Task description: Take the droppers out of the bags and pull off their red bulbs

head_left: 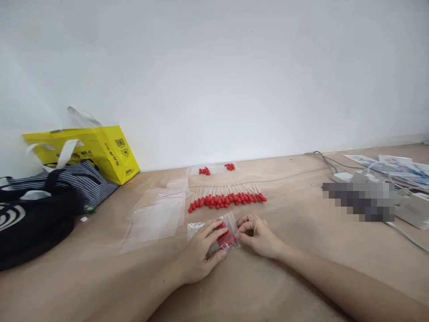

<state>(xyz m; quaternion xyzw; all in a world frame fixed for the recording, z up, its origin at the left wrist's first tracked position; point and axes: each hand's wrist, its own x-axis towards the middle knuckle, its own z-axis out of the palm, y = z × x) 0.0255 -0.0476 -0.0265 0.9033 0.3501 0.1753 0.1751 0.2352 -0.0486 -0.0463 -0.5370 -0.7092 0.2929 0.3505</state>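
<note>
A clear zip bag [230, 219] lies on the table in front of me with red pieces [228, 241] inside. My left hand [203, 250] rests over the bag, fingers spread and lying across it, partly hiding the contents. At the bag's right end, along the zip edge, my right hand [256, 235] pinches the plastic between thumb and fingers. Just beyond the bag is a row of thin pale sticks with red bulb-shaped heads [228, 199], the heads toward me. Flat clear bags [157, 214] overlap one another to the left of the row.
Near the wall lie further clear bags with small red pieces [203, 171]. A yellow bag [117, 154], a striped bag [97, 179] and a black bag [36, 228] stand at left. White power adapters [414, 208], cables and printed sheets [385, 165] occupy the right side.
</note>
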